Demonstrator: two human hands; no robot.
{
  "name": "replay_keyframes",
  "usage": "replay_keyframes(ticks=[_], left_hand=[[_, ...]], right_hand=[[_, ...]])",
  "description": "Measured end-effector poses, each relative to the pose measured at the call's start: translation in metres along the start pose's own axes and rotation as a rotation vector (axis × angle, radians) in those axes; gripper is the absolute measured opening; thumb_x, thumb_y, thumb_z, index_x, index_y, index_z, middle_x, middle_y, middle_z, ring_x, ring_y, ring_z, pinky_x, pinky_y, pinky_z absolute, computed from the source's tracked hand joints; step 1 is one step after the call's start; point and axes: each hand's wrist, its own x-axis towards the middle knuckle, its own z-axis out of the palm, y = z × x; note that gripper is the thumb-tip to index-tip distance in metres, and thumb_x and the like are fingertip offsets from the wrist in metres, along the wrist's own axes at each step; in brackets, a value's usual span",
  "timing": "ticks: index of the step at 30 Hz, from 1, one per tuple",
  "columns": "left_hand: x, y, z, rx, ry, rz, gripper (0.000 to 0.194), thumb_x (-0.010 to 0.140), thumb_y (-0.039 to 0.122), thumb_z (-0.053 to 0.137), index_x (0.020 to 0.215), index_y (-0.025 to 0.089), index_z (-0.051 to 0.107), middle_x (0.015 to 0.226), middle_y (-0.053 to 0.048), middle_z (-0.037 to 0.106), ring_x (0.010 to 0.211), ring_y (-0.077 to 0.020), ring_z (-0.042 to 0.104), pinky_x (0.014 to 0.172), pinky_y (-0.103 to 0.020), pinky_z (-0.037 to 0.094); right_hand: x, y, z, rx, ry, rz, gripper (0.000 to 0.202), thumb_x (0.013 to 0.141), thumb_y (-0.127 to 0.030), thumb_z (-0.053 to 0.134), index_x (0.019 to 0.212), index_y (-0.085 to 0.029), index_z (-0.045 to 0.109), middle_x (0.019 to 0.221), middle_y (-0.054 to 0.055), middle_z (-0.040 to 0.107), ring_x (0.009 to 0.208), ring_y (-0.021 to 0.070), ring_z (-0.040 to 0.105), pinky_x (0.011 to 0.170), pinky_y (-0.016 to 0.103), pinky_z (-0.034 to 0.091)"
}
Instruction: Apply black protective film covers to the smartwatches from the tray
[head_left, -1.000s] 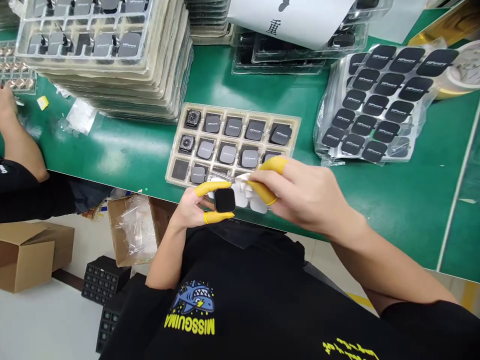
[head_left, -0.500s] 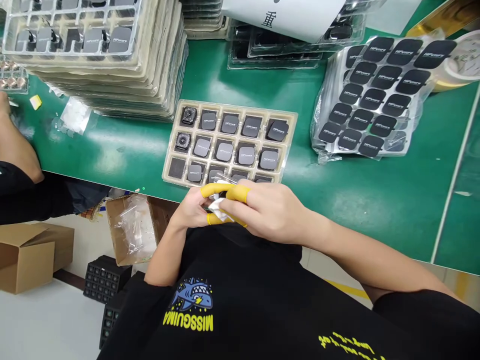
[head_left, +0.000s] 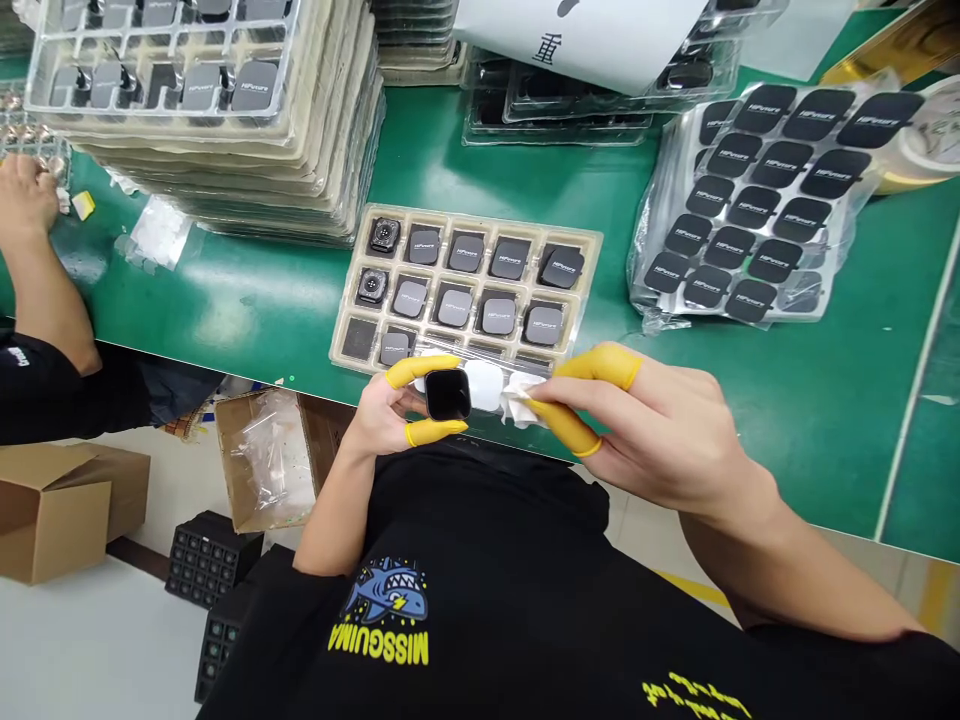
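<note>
My left hand, with yellow finger cots on, grips a black square smartwatch body by its edges, its glossy dark screen up. In my right hand, also in yellow finger cots, a crumpled white wipe is pinched between thumb and fingers, to the right of the watch. Between the two lies a white rounded-square piece on clear film. Just beyond my hands sits a clear plastic tray. It holds several black pieces printed HiFuture and two watch bodies back side up at left.
A tall stack of trays stands at the back left. Sheets of black stickers lie at the right beside a tape roll. Another person's hand rests at far left. An open carton stands below the table edge.
My hands have come apart. The right one moved right with the wipe, and the watch screen in my left hand is now uncovered. The other person's hand has come further into view.
</note>
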Motion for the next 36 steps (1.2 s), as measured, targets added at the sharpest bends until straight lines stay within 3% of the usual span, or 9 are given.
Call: replay_keyframes(ticks=[6, 10, 13, 17, 21, 26, 31, 36], left_hand=[[0.002, -0.001, 0.000, 0.010, -0.080, 0.009, 0.069, 0.083, 0.051, 0.098, 0.141, 0.021, 0.077, 0.128, -0.012, 0.085, 0.096, -0.0216, 0.086, 0.070, -0.022, 0.071], [0.004, -0.001, 0.000, 0.030, -0.129, 0.045, 0.066, 0.084, 0.053, 0.096, 0.140, 0.021, 0.078, 0.118, -0.009, 0.086, 0.086, -0.0176, 0.084, 0.063, -0.018, 0.066], [0.006, -0.001, 0.001, 0.071, -0.152, 0.046, 0.065, 0.081, 0.055, 0.096, 0.133, 0.020, 0.080, 0.103, -0.006, 0.085, 0.075, -0.0142, 0.078, 0.057, -0.016, 0.061], [0.004, -0.004, 0.004, 0.079, -0.113, -0.029, 0.070, 0.072, 0.064, 0.100, 0.120, 0.017, 0.083, 0.081, -0.001, 0.078, 0.058, -0.0109, 0.068, 0.052, -0.018, 0.060], [0.000, -0.003, 0.004, 0.043, -0.020, -0.108, 0.076, 0.072, 0.063, 0.100, 0.129, 0.017, 0.081, 0.101, -0.007, 0.083, 0.070, -0.0139, 0.075, 0.056, -0.020, 0.064], [0.000, 0.001, 0.002, 0.015, -0.010, -0.098, 0.066, 0.077, 0.050, 0.102, 0.132, 0.020, 0.081, 0.116, -0.010, 0.084, 0.081, -0.0149, 0.079, 0.060, -0.019, 0.066], [0.001, -0.003, 0.003, -0.063, -0.058, -0.102, 0.069, 0.078, 0.052, 0.100, 0.137, 0.021, 0.079, 0.111, -0.008, 0.086, 0.077, -0.0161, 0.081, 0.064, -0.022, 0.069], [0.001, -0.005, 0.003, -0.043, -0.093, -0.109, 0.078, 0.074, 0.058, 0.101, 0.139, 0.020, 0.078, 0.111, -0.010, 0.087, 0.087, -0.0227, 0.085, 0.069, -0.025, 0.069]], right_hand=[[0.017, -0.008, -0.002, 0.075, -0.075, -0.116, 0.015, 0.108, -0.010, 0.062, 0.111, -0.015, 0.076, 0.089, 0.005, 0.073, 0.073, 0.0166, 0.060, 0.061, 0.030, 0.041], [0.033, -0.012, 0.008, 0.077, -0.159, -0.240, 0.032, 0.113, -0.009, 0.049, 0.102, -0.015, 0.078, 0.074, 0.002, 0.064, 0.070, 0.0163, 0.055, 0.059, 0.031, 0.033], [0.041, -0.017, 0.021, 0.065, -0.144, -0.292, 0.037, 0.115, -0.010, 0.046, 0.098, -0.016, 0.078, 0.072, 0.000, 0.061, 0.070, 0.0155, 0.053, 0.059, 0.031, 0.032], [0.046, -0.019, 0.033, -0.130, -0.067, -0.251, 0.033, 0.110, -0.007, 0.052, 0.087, -0.017, 0.074, 0.069, 0.001, 0.055, 0.070, 0.0166, 0.050, 0.057, 0.031, 0.029], [0.034, -0.006, 0.027, -0.264, -0.015, -0.162, 0.027, 0.107, -0.007, 0.057, 0.091, -0.018, 0.075, 0.077, 0.004, 0.065, 0.074, 0.0176, 0.056, 0.058, 0.032, 0.033], [0.009, 0.007, 0.005, -0.109, 0.006, -0.009, 0.007, 0.107, -0.020, 0.071, 0.113, -0.019, 0.074, 0.090, 0.006, 0.074, 0.077, 0.0176, 0.066, 0.060, 0.030, 0.042], [0.010, -0.010, -0.003, 0.067, -0.082, -0.073, 0.014, 0.109, -0.015, 0.063, 0.118, -0.021, 0.072, 0.088, 0.003, 0.073, 0.073, 0.0155, 0.062, 0.061, 0.028, 0.042], [0.030, -0.023, 0.015, 0.021, -0.120, -0.167, 0.030, 0.112, -0.011, 0.050, 0.098, -0.018, 0.076, 0.079, 0.003, 0.068, 0.072, 0.0159, 0.056, 0.060, 0.030, 0.036]])
